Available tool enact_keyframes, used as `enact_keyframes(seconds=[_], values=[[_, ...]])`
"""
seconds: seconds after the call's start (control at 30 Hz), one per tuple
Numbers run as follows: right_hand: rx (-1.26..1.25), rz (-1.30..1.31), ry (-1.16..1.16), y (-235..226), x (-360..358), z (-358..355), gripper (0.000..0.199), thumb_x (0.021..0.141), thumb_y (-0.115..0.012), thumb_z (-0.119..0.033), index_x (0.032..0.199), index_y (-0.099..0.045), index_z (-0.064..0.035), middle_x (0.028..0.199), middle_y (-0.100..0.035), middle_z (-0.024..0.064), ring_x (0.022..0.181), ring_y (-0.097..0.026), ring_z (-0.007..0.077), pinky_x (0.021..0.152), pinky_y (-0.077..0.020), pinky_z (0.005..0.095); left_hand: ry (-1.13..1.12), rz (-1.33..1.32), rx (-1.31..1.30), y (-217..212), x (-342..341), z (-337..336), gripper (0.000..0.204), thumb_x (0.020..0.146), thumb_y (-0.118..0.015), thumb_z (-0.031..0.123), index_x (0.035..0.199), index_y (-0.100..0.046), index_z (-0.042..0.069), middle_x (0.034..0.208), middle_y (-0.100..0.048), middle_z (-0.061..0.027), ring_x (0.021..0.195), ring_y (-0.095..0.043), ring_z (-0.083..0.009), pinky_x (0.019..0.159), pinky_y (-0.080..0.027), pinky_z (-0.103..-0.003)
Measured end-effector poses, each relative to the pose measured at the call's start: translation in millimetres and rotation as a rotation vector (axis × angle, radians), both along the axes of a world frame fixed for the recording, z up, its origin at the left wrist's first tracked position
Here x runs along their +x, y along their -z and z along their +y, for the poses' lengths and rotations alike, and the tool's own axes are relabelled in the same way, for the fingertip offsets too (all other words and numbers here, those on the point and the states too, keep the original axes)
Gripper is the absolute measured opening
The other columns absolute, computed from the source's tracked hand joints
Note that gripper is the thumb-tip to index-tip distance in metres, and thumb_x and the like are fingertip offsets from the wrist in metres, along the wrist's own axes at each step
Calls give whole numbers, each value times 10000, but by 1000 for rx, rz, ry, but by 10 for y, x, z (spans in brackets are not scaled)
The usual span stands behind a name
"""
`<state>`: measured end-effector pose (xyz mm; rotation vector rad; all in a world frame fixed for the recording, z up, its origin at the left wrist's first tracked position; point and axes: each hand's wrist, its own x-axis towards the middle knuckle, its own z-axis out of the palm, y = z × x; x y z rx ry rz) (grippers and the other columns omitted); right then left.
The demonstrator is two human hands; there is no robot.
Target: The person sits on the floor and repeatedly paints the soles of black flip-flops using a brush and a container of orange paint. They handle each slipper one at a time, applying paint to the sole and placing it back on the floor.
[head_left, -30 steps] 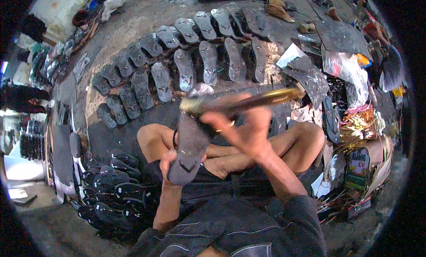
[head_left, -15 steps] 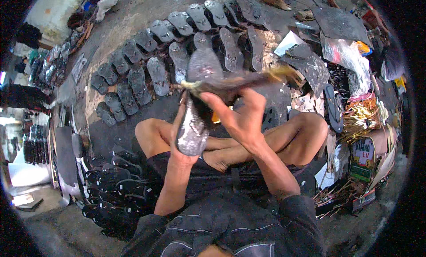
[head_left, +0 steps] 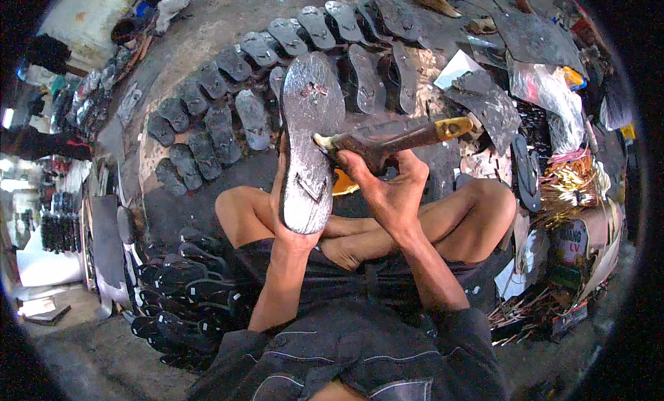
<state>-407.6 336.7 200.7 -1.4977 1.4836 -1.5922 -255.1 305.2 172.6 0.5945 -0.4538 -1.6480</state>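
Observation:
In front of me, my left hand [head_left: 296,236] holds up a long dark sandal sole [head_left: 309,186] from behind. Its face looks wet and shiny, whitish toward the heel, with strap slots near both ends. My right hand [head_left: 391,186] is closed around a brush [head_left: 398,133] with a dark, stained body and a yellow handle end pointing right. The brush's pale, coated tip touches the right edge of the sole, about midway along. Most of my left fingers are hidden behind the sole. An orange-yellow object [head_left: 344,183], partly covered, shows below my right hand.
Beyond the sole, several dark soles [head_left: 252,117] lie in curved rows on the floor. Black sandals [head_left: 187,283] are piled at my left. At right are a lone flip-flop [head_left: 526,172], a clear plastic bag [head_left: 546,100], a golden bundle [head_left: 570,183] and dark sheet scraps [head_left: 487,100].
The sole has straightened from its tilted pose, and its whole face now shows. The brush, blurred earlier, has moved slightly down and right along the sole and appears sharper.

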Motion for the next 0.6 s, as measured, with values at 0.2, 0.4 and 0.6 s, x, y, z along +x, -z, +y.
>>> enact_keyframes(seconds=[0.2,0.4,0.6], values=[[-71,234,26,-189,-315,-345,241,839,-868,-186,923,-752,7,806,-763,90,687,-705,184,623,-543,347,135,150,54,-120,-99,-100,519,1061,-511,406,1488,-519,111,1330,-676,-122,1165,-681,-286,1021,-565,-490],[-105,295,-352,-400,-133,-15,146,859,-830,-167,984,-797,-98,776,-719,14,668,-670,180,590,-505,313,218,-9,-86,-151,-192,-426,502,1082,-487,282,1543,-441,89,1465,-565,-125,1253,-623,-234,1078,-502,-397],[228,-352,527,-439,-1334,-467,268,906,-803,-101,1140,-715,-5,1047,-763,85,920,-700,181,844,-563,308,102,-313,-218,-340,-511,-3151,428,1055,-573,340,1410,-582,102,1299,-685,-92,1145,-675,-269,991,-548,-433]])
